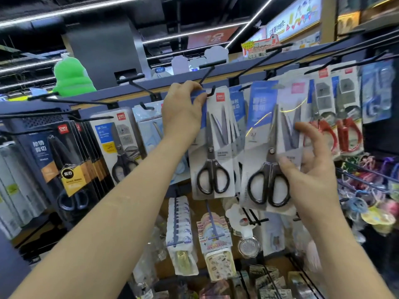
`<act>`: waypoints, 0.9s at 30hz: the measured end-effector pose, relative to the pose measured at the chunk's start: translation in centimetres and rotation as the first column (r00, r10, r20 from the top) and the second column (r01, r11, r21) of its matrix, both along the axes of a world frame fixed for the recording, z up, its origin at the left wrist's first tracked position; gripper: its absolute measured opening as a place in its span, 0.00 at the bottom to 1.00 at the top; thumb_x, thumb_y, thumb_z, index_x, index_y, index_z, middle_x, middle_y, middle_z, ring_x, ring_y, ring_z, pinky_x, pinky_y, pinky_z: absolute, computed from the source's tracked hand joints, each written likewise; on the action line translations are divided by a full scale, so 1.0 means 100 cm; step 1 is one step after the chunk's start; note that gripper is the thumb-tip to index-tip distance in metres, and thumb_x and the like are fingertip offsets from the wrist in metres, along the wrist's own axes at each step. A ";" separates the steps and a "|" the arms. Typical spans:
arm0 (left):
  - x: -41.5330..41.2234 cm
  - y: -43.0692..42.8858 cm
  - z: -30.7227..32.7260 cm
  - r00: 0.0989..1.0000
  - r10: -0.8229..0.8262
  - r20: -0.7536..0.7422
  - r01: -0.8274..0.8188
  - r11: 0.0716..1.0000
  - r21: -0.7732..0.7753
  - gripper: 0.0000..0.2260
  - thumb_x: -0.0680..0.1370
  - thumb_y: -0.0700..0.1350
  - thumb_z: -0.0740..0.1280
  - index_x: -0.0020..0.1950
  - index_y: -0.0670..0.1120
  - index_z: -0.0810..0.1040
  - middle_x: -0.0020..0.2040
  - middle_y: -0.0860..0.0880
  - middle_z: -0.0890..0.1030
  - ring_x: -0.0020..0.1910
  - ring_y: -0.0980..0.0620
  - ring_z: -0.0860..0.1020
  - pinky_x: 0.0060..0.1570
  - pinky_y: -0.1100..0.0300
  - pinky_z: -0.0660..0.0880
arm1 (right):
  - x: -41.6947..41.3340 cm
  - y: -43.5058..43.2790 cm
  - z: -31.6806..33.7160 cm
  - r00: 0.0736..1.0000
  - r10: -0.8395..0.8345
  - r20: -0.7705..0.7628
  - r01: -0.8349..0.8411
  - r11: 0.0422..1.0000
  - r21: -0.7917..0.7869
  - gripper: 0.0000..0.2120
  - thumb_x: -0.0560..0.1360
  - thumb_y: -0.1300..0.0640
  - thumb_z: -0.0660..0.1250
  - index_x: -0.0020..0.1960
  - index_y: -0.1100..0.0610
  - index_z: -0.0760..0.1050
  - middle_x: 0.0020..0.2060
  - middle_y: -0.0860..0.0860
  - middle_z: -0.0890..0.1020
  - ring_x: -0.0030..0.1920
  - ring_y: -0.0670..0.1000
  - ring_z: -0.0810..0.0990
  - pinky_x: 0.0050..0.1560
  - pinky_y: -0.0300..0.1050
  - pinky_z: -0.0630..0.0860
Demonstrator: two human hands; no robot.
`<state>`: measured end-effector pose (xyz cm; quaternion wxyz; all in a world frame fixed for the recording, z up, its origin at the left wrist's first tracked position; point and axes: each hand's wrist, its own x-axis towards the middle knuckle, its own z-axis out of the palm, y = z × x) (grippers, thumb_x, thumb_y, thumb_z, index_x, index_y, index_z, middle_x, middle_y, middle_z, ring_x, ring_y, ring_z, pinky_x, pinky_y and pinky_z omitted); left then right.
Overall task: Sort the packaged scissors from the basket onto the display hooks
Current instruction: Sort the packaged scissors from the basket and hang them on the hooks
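Note:
My left hand (183, 111) pinches the top of a pack of black-handled scissors (212, 147) right at the tip of a black display hook (210, 93). The pack hangs down from my fingers, upright. My right hand (311, 165) holds a second pack of black-handled scissors (269, 152) by its right edge, thumb in front and fingers behind, a little lower and to the right of the first. The basket is out of view.
Other scissor packs hang on hooks: dark packs (64, 160) at the left, red-handled ones (336, 126) at the right. Several bare hook arms (259, 61) jut out overhead. Small goods hang on lower hooks (216, 240). A green plush (72, 76) sits on top.

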<state>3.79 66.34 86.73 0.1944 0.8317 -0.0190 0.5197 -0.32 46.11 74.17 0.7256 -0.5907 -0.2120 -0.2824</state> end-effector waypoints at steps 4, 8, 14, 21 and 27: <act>-0.004 -0.002 -0.009 0.997 0.029 0.077 -0.036 0.996 0.081 0.12 0.78 0.45 0.69 0.62 0.45 0.79 0.56 0.44 0.74 0.56 0.46 0.72 0.49 0.66 0.60 | -0.004 -0.006 0.002 0.962 0.241 -0.132 -0.233 0.970 0.074 0.28 0.78 0.72 0.62 0.65 0.40 0.68 0.42 0.49 0.87 0.43 0.47 0.86 0.43 0.39 0.82; -0.029 -0.009 -0.015 0.973 -0.145 0.179 0.132 0.988 0.081 0.09 0.80 0.45 0.64 0.57 0.46 0.80 0.51 0.47 0.78 0.51 0.50 0.75 0.49 0.61 0.70 | -0.001 -0.008 0.002 0.912 0.373 -0.172 -0.367 0.928 0.071 0.23 0.75 0.71 0.65 0.62 0.48 0.74 0.44 0.53 0.87 0.45 0.50 0.86 0.47 0.44 0.83; -0.070 -0.028 -0.006 0.828 -0.561 -0.003 0.517 0.765 -0.385 0.05 0.77 0.45 0.72 0.51 0.50 0.80 0.43 0.49 0.83 0.39 0.58 0.83 0.38 0.63 0.78 | 0.000 0.002 0.005 0.872 0.457 -0.174 -0.470 0.882 -0.036 0.30 0.70 0.65 0.68 0.72 0.52 0.70 0.50 0.59 0.86 0.49 0.56 0.86 0.48 0.47 0.83; -0.051 -0.018 0.011 0.917 -0.394 0.061 0.390 0.856 -0.340 0.02 0.77 0.43 0.71 0.48 0.50 0.81 0.44 0.55 0.82 0.46 0.56 0.81 0.52 0.55 0.80 | 0.005 0.028 0.004 0.937 0.302 -0.174 -0.330 0.930 -0.160 0.20 0.71 0.40 0.69 0.57 0.20 0.68 0.62 0.53 0.82 0.66 0.53 0.77 0.68 0.60 0.73; -0.042 -0.020 0.017 0.931 -0.365 -0.014 0.344 0.888 -0.306 0.02 0.78 0.43 0.70 0.47 0.51 0.80 0.45 0.54 0.82 0.48 0.52 0.82 0.53 0.51 0.80 | 0.010 0.039 -0.002 0.961 0.228 -0.159 -0.262 0.932 -0.252 0.29 0.79 0.47 0.65 0.78 0.41 0.59 0.64 0.59 0.79 0.65 0.56 0.78 0.63 0.55 0.76</act>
